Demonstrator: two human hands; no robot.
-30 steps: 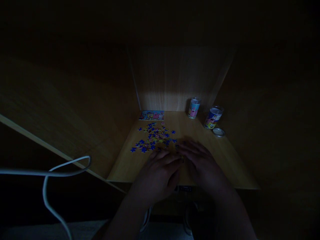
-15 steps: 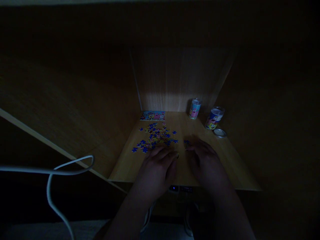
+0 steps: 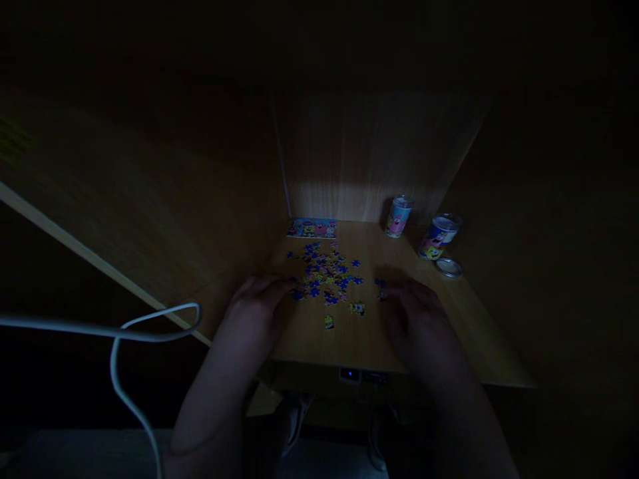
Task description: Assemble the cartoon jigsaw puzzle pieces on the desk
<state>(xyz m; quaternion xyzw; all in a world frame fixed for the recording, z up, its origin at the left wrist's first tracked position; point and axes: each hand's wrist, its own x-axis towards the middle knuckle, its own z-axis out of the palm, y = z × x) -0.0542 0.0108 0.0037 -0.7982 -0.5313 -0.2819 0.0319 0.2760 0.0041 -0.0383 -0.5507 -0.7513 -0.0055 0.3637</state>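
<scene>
In the dim head view, my left hand (image 3: 257,303) lies at the left edge of a heap of loose jigsaw pieces (image 3: 324,269), fingers stretched out and touching the outer ones. My right hand (image 3: 417,309) is right of the heap, its fingertips closed at a small puzzle piece (image 3: 383,293) on the wooden surface; the thumb side is in shadow. Between the hands lie a few joined yellow pieces (image 3: 357,308) and a separate yellow piece (image 3: 329,322). Behind the heap, a cartoon picture sheet (image 3: 312,228) lies against the back panel.
Two cartoon-printed cans, a light blue one (image 3: 399,216) and a dark blue one (image 3: 439,237), stand at the back right. A round metal lid (image 3: 448,267) lies beside them. Wooden panels (image 3: 369,153) enclose the shelf. A white cable (image 3: 134,332) loops at left.
My left hand has moved left from the front of the heap to its left edge, uncovering the yellow pieces. Pieces at the heap's left have shifted inward. My right hand stays by its piece.
</scene>
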